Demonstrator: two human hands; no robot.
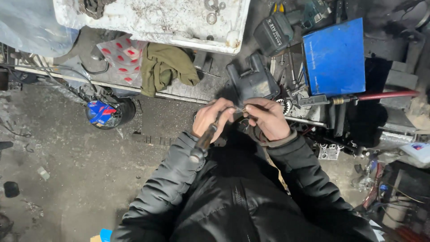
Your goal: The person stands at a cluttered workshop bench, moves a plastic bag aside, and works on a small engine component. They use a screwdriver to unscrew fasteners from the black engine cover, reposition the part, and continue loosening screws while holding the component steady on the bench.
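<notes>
The small metal piece sits pinched between both hands just below the dark moulded part, our landmark on the bench edge. In the head view, we close our left hand around a dark-handled tool, the handle trailing back along the sleeve, seemingly to steady its tip against the piece. Our right hand pinches the piece with its fingertips, probably to keep it from turning. The piece looks thin, pale and wiry; its exact shape is too small to tell. Right of the moulded part lies a blue box; left of it, an olive rag.
</notes>
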